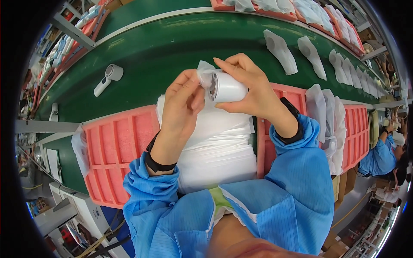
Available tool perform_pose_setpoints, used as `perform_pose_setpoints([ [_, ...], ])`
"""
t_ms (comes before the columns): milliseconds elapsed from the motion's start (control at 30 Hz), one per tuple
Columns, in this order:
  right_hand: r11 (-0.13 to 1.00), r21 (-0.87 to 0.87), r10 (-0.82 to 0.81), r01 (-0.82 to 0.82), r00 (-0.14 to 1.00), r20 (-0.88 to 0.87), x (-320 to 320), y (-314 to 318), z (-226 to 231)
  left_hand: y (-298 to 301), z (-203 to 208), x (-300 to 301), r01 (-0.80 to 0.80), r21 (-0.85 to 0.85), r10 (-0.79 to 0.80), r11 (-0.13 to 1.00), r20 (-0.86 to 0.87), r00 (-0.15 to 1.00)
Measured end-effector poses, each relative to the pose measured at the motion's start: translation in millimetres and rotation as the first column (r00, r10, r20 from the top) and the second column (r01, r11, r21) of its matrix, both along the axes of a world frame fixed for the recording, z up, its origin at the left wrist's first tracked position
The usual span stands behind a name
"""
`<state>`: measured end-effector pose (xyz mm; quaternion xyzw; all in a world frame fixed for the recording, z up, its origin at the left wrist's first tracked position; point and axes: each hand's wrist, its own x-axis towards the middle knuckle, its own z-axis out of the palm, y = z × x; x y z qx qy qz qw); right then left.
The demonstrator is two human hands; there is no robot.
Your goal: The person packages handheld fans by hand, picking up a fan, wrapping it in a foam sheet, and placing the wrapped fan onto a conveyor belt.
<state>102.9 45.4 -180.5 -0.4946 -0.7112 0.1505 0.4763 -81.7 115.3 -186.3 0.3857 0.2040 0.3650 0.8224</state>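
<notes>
My right hand (259,88) holds a white hair dryer (232,87) by its round barrel, thumb on one side and fingers on the other. The barrel's open end points left toward my left hand (181,101). That hand is closed, its fingertips pinching a thin translucent bag (205,73) at the barrel's end. The dryer's handle is hidden from me. Below both hands lies a thick stack of white sleeves (217,159), fanned in layers.
Pink foam trays (114,150) with compartments flank the stack. On the green conveyor (159,56), an unwrapped dryer (109,79) lies at left and several wrapped ones (280,52) at right. Filled trays (284,13) stand along the far shelf. A co-worker's blue sleeve (380,159) shows at far right.
</notes>
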Motion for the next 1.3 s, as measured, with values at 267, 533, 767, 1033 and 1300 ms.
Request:
perform_pose_setpoints([
  [267,0.977,0.082,-0.208,0.198,0.969,0.133,-2,-7,4,-38,-1,13,-0.102,0.931,0.522,0.350,-0.104,0.846],
  [533,0.913,0.179,-0.379,0.368,0.925,0.033,9,5,-9,-38,5,18,-0.003,0.960,0.624,0.279,-0.179,0.761],
  [767,0.999,-0.014,-0.052,0.050,0.932,-0.358,-22,-6,-13,-8,2,15,0.027,0.956,0.622,0.292,-0.211,0.754],
  [1033,0.991,-0.107,0.082,-0.084,0.996,-0.024,-6,8,-22,16,14,-11,-0.050,0.740,0.181,0.671,-0.099,0.978],
  [1300,0.929,-0.050,-0.337,0.367,0.893,0.298,-14,5,-27,-4,2,3,-0.251,0.930,0.684,0.267,0.000,0.729],
])
